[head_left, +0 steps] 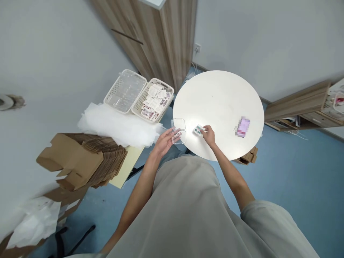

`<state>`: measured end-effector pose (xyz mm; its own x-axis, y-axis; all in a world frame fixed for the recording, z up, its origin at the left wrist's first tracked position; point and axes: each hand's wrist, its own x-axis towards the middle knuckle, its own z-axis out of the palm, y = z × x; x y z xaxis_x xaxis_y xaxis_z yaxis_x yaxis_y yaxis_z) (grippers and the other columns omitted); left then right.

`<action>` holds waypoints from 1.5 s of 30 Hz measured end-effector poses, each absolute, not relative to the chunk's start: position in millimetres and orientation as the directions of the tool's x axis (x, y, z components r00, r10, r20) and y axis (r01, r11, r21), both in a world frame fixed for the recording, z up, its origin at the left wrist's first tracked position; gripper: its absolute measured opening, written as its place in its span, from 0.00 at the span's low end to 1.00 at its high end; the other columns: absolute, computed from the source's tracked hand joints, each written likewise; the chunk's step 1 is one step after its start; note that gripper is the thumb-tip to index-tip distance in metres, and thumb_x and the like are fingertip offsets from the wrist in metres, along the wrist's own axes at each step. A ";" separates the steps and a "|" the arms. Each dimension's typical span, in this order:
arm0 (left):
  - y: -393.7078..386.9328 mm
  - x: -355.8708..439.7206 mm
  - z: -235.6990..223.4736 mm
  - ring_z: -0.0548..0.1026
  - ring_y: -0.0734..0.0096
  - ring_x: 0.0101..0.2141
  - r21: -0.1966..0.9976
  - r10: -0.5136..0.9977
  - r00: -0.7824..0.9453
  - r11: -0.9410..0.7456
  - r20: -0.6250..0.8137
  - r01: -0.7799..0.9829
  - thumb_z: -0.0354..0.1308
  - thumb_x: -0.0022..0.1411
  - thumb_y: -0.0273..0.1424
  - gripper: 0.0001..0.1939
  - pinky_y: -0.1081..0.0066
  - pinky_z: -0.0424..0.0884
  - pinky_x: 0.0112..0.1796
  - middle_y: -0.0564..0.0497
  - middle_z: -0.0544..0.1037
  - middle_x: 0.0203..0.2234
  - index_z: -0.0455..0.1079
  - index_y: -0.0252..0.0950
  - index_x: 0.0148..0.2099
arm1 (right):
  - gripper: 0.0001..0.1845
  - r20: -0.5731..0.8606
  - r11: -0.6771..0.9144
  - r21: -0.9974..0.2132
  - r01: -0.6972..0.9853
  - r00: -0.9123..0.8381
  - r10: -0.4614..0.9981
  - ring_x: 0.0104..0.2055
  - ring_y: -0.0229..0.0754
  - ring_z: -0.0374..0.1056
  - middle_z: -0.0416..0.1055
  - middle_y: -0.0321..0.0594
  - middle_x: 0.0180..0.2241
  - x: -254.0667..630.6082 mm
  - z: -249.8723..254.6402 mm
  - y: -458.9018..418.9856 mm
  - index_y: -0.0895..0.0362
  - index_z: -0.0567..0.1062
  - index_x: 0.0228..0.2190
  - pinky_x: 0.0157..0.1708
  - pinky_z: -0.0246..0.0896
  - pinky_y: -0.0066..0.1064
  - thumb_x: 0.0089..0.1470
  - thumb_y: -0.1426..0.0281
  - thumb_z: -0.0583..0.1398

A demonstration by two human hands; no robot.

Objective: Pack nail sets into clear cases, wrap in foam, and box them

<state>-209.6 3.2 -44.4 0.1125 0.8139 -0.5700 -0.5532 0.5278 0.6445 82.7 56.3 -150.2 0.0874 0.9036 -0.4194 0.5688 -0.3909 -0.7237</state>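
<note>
My left hand [164, 142] holds a clear plastic case [179, 124] whose lid is folded open, at the left edge of the round white table. The two halves of the case stand one above the other, and nothing shows inside them. Over the tabletop, my right hand [208, 136] pinches a small white card-like piece [198, 130] with green and dark spots by its right side. The piece is a short way to the right of the clear case and apart from it. The fingertips of my right hand partly cover it.
The round white table [217, 96] bears a blurred purple item [243, 127] at right. Left of it stand a basket of printed cards [154, 102], a basket of clear cases [125, 89], white foam sheets [118, 123] and stacked cardboard boxes [83, 161]. A wooden cabinet [172, 43] rises behind.
</note>
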 end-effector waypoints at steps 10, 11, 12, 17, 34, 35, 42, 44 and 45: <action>42.7 -152.5 -37.9 0.75 0.49 0.66 0.674 0.809 0.334 0.588 -0.484 -0.448 0.69 0.65 0.29 0.24 0.46 0.64 0.70 0.32 0.78 0.63 0.73 0.33 0.62 | 0.28 -0.187 -0.270 -0.930 0.248 0.312 0.931 0.25 0.35 0.64 0.75 0.35 0.39 135.2 -63.7 47.7 0.51 0.70 0.46 0.30 0.68 0.31 0.56 0.44 0.66; 45.1 -146.9 -36.3 0.76 0.49 0.65 0.666 0.806 0.348 0.592 -0.480 -0.453 0.68 0.66 0.28 0.24 0.46 0.64 0.70 0.32 0.78 0.63 0.73 0.32 0.62 | 0.28 -0.170 -0.249 -0.942 0.226 0.318 0.933 0.24 0.35 0.64 0.75 0.34 0.38 136.9 -55.6 45.5 0.51 0.70 0.46 0.29 0.68 0.31 0.56 0.44 0.67; 46.9 -141.6 -34.8 0.76 0.49 0.64 0.657 0.802 0.359 0.597 -0.477 -0.460 0.68 0.66 0.27 0.23 0.46 0.64 0.70 0.32 0.78 0.63 0.73 0.32 0.62 | 0.29 -0.152 -0.224 -0.953 0.204 0.316 0.937 0.24 0.34 0.64 0.75 0.34 0.38 137.5 -47.5 42.9 0.51 0.71 0.45 0.28 0.67 0.30 0.55 0.44 0.68; 51.6 -120.2 -31.0 0.81 0.54 0.59 0.618 0.780 0.402 0.625 -0.478 -0.477 0.65 0.67 0.23 0.20 0.50 0.68 0.68 0.35 0.82 0.58 0.75 0.31 0.60 | 0.28 -0.076 -0.108 -0.982 0.155 0.197 0.977 0.23 0.32 0.63 0.76 0.35 0.38 124.5 -12.4 25.1 0.51 0.73 0.44 0.25 0.63 0.29 0.55 0.44 0.70; 35.4 -109.6 -26.4 0.81 0.52 0.57 0.667 0.781 0.456 0.612 -0.426 -0.425 0.70 0.67 0.30 0.22 0.54 0.76 0.58 0.35 0.81 0.60 0.77 0.33 0.61 | 0.13 0.077 0.145 -0.781 0.607 -0.137 0.988 0.33 0.38 0.69 0.72 0.44 0.52 108.9 -2.9 -10.3 0.51 0.77 0.51 0.36 0.65 0.32 0.72 0.58 0.61; 34.9 -109.2 -26.2 0.81 0.52 0.57 0.668 0.781 0.460 0.611 -0.422 -0.424 0.70 0.67 0.30 0.23 0.54 0.76 0.59 0.35 0.81 0.59 0.77 0.33 0.62 | 0.14 0.077 0.146 -0.764 0.628 -0.135 0.988 0.32 0.37 0.69 0.71 0.45 0.53 108.9 -4.4 -10.7 0.51 0.77 0.52 0.35 0.64 0.32 0.72 0.58 0.61; 33.5 -106.2 -22.2 0.80 0.50 0.59 0.656 0.787 0.445 0.609 -0.429 -0.446 0.68 0.67 0.28 0.23 0.49 0.75 0.61 0.35 0.81 0.60 0.76 0.32 0.63 | 0.14 0.121 0.148 -0.720 0.677 -0.088 0.989 0.31 0.37 0.67 0.73 0.43 0.50 107.4 -6.2 -10.0 0.50 0.83 0.48 0.34 0.63 0.32 0.71 0.56 0.63; 33.6 -106.4 -19.6 0.80 0.49 0.60 0.650 0.782 0.452 0.615 -0.430 -0.447 0.68 0.67 0.28 0.23 0.49 0.74 0.62 0.34 0.81 0.60 0.76 0.32 0.63 | 0.16 0.140 0.090 -0.769 0.633 0.030 0.990 0.31 0.38 0.67 0.74 0.43 0.47 111.7 -3.1 -1.7 0.51 0.85 0.46 0.37 0.65 0.33 0.70 0.54 0.64; 33.5 -106.7 -18.3 0.79 0.49 0.60 0.648 0.779 0.458 0.617 -0.427 -0.446 0.68 0.67 0.28 0.23 0.49 0.74 0.62 0.34 0.81 0.60 0.76 0.32 0.63 | 0.18 0.136 0.043 -0.796 0.603 0.109 0.985 0.32 0.39 0.67 0.75 0.43 0.46 114.8 -2.2 4.3 0.51 0.85 0.46 0.38 0.66 0.34 0.69 0.52 0.64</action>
<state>-106.7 33.5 -18.3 0.4584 0.7794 -0.4272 -0.4461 0.6175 0.6478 114.8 4.3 -2.2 0.1092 0.9847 0.1359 0.6033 0.0430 -0.7964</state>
